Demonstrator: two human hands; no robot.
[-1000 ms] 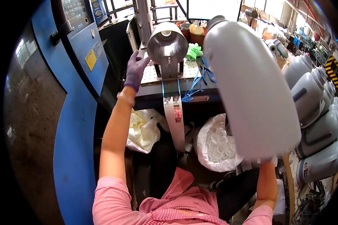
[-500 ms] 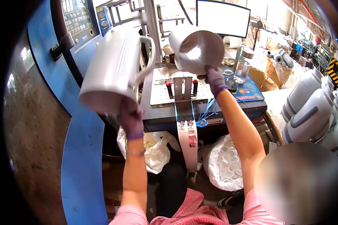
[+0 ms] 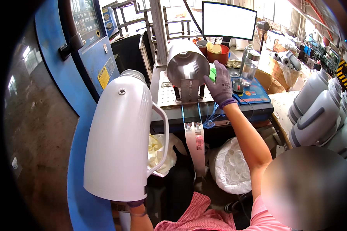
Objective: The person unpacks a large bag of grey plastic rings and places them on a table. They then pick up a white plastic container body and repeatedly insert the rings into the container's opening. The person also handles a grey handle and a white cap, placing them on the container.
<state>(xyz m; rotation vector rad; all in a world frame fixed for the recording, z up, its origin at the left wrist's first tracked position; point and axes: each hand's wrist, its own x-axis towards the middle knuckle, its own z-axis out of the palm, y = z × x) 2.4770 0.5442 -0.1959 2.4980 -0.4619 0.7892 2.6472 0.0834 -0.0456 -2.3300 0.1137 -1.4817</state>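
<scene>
Resting on fixture (image 3: 190,91) now: cylinder (image 3: 187,66)

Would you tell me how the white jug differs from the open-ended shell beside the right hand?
The jug shows its outside and a handle; the open-ended shell shows its shiny inside, no handle visible. The left hand holds the jug near its base; the shell sits at the metal fixture. Both have rounded bodies.

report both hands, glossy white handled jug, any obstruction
Purple-gloved left hand at base of jug. Purple-gloved right hand open beside hollow silvery cylinder. Jug hiding left fingers.
</scene>
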